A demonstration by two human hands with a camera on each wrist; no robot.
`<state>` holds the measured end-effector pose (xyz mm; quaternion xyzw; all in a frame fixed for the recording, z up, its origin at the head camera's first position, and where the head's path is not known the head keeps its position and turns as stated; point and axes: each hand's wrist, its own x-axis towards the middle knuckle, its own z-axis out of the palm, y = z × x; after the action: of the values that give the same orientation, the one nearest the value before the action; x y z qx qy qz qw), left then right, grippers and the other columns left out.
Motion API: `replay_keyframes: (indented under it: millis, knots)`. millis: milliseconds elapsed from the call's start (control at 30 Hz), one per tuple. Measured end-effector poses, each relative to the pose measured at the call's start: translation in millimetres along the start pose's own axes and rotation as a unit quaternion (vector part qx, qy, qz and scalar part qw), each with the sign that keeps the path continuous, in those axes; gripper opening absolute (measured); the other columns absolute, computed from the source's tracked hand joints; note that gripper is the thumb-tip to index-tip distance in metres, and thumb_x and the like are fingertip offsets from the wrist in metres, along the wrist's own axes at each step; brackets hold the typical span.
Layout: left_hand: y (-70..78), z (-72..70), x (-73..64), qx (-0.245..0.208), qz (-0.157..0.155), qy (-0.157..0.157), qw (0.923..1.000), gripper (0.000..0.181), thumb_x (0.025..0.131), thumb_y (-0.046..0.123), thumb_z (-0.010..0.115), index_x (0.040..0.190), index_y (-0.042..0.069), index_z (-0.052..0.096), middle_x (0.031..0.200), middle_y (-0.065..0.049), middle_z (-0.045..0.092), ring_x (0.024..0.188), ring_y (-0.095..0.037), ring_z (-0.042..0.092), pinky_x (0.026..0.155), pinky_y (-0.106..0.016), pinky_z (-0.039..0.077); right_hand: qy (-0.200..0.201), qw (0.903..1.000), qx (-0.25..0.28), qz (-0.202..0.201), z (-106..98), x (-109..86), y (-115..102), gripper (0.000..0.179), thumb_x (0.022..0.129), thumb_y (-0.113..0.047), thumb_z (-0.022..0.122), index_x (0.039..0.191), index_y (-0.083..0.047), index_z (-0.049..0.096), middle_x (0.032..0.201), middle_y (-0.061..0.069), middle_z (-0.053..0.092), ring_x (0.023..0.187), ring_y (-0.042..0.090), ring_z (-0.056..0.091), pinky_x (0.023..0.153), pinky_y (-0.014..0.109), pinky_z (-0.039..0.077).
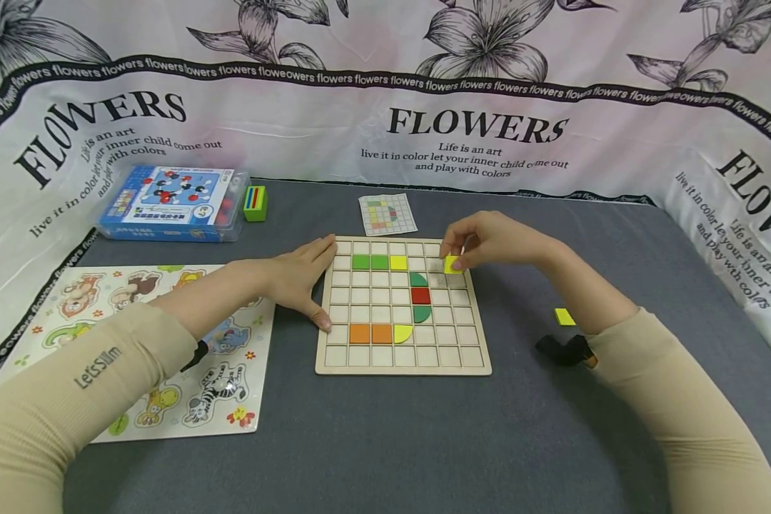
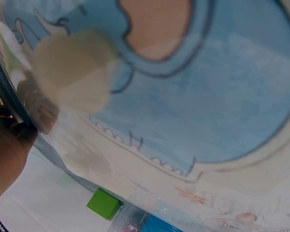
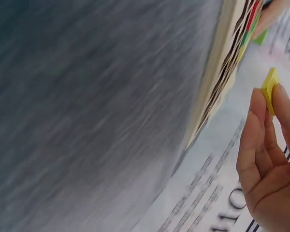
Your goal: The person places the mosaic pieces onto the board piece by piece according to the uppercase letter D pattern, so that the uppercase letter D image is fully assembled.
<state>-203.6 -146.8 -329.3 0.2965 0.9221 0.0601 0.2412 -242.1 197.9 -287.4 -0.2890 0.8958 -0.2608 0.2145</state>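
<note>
A wooden grid board [image 1: 403, 370] lies on the table. My right hand [image 1: 497, 243] pinches a yellow square tile [image 3: 269, 89] between thumb and fingertips, over the board's upper right cells. My left hand [image 1: 298, 280] rests with extended fingers along the board's left edge, thumb at the frame. In the upper row sit green squares [image 1: 370, 262] and a yellow square [image 1: 398, 263]. Below and right, a red square [image 1: 420, 295] lies between two green rounded pieces [image 1: 421, 313]. Lower down are two orange squares [image 1: 360, 333] and a yellow rounded piece [image 1: 402, 333].
A printed pattern card [image 1: 388, 214] lies just beyond the board. One loose yellow tile [image 1: 565, 317] is near my right forearm. An animal picture board [image 1: 250, 400] lies under my left arm. Behind it are a blue plastic case [image 1: 173, 203] and a small green box [image 1: 255, 204].
</note>
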Motion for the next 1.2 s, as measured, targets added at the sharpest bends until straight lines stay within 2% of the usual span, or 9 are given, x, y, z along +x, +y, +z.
replay_keyframes:
  millis: [200, 400, 533, 667, 800, 933, 1200]
  knots:
    - [0.8, -1.5, -0.6, -0.002, 0.004, 0.004, 1.0000, 0.137, 0.072, 0.069, 0.075, 0.158, -0.002, -0.005, 0.166, -0.022, -0.014, 0.155, -0.042, -0.007, 0.127, -0.056, 0.010, -0.005, 0.9994, 0.013, -0.031, 10.6, 15.7, -27.4, 0.017, 0.089, -0.012, 0.074, 0.105, -0.012, 0.073, 0.092, 0.006, 0.068, 0.083, 0.024, 0.069, 0.074, 0.033, 0.053]
    - [0.9, -2.5, -1.2, -0.006, 0.012, 0.004, 0.9999, 0.137, 0.072, 0.068, 0.075, 0.157, -0.004, -0.004, 0.166, -0.023, -0.013, 0.155, -0.043, -0.006, 0.127, -0.056, 0.010, -0.017, 0.9980, 0.022, -0.057, 22.4, 31.2, -48.3, 0.014, 0.088, -0.013, 0.076, 0.102, -0.015, 0.074, 0.086, 0.003, 0.067, 0.078, 0.019, 0.062, 0.073, 0.031, 0.052]
    - [0.8, -2.4, -0.3, -0.007, 0.008, 0.003, 0.9999, 0.137, 0.072, 0.068, 0.075, 0.157, -0.003, -0.005, 0.166, -0.023, -0.014, 0.155, -0.043, -0.006, 0.127, -0.056, 0.010, -0.028, 0.9977, 0.019, -0.058, 32.2, 42.2, -59.1, 0.014, 0.088, -0.014, 0.076, 0.101, -0.014, 0.074, 0.078, 0.001, 0.064, 0.072, 0.015, 0.056, 0.069, 0.029, 0.049]
    - [0.4, -2.1, 1.1, -0.008, 0.000, -0.001, 1.0000, 0.138, 0.071, 0.070, 0.074, 0.158, -0.002, -0.005, 0.166, -0.022, -0.014, 0.155, -0.042, -0.006, 0.127, -0.055, 0.010, -0.040, 0.9977, 0.014, -0.053, 42.6, 51.5, -71.0, 0.013, 0.088, -0.011, 0.075, 0.101, -0.013, 0.074, 0.077, 0.002, 0.068, 0.072, 0.017, 0.061, 0.067, 0.027, 0.049]
    - [1.2, -2.5, 1.0, -0.009, -0.003, -0.005, 0.9999, 0.138, 0.071, 0.071, 0.074, 0.158, -0.002, -0.006, 0.166, -0.021, -0.015, 0.155, -0.042, -0.006, 0.127, -0.055, 0.010, -0.056, 0.9969, 0.002, -0.055, 51.5, 58.8, -83.0, 0.013, 0.087, -0.007, 0.073, 0.099, -0.012, 0.074, 0.080, 0.004, 0.073, 0.072, 0.017, 0.065, 0.065, 0.025, 0.050]
    - [1.5, -3.0, 0.3, -0.012, -0.003, -0.007, 0.9999, 0.139, 0.071, 0.071, 0.074, 0.158, -0.001, -0.007, 0.166, -0.021, -0.015, 0.155, -0.041, -0.007, 0.127, -0.055, 0.010, -0.072, 0.9950, -0.018, -0.066, 60.2, 64.0, -92.0, 0.013, 0.085, -0.007, 0.075, 0.097, -0.013, 0.075, 0.079, 0.002, 0.072, 0.068, 0.012, 0.060, 0.062, 0.023, 0.047]
    - [3.5, -4.2, -2.3, -0.014, -0.001, -0.007, 0.9999, 0.139, 0.071, 0.070, 0.075, 0.157, -0.002, -0.006, 0.166, -0.021, -0.015, 0.155, -0.042, -0.007, 0.127, -0.055, 0.010, -0.087, 0.9905, -0.071, -0.079, 74.8, 66.0, -100.1, 0.012, 0.084, -0.006, 0.076, 0.089, -0.017, 0.073, 0.082, 0.000, 0.074, 0.073, 0.009, 0.064, 0.069, 0.021, 0.050]
